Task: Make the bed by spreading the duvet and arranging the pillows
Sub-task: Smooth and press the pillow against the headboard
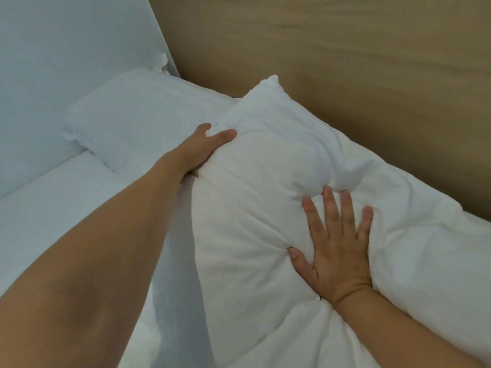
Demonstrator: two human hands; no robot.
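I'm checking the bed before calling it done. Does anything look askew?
Yes. The near pillow lies angled and bunched under both hands, left hand and right hand, unlike the far pillow lying flat. The duvet is rumpled.

Your left hand [202, 150] hides its fingertips behind the near pillow [255, 195]; whether it grips cannot be told. Beyond that hand, the far pillow [138, 115] is partly covered. Both forearms run off the frame's bottom edge.
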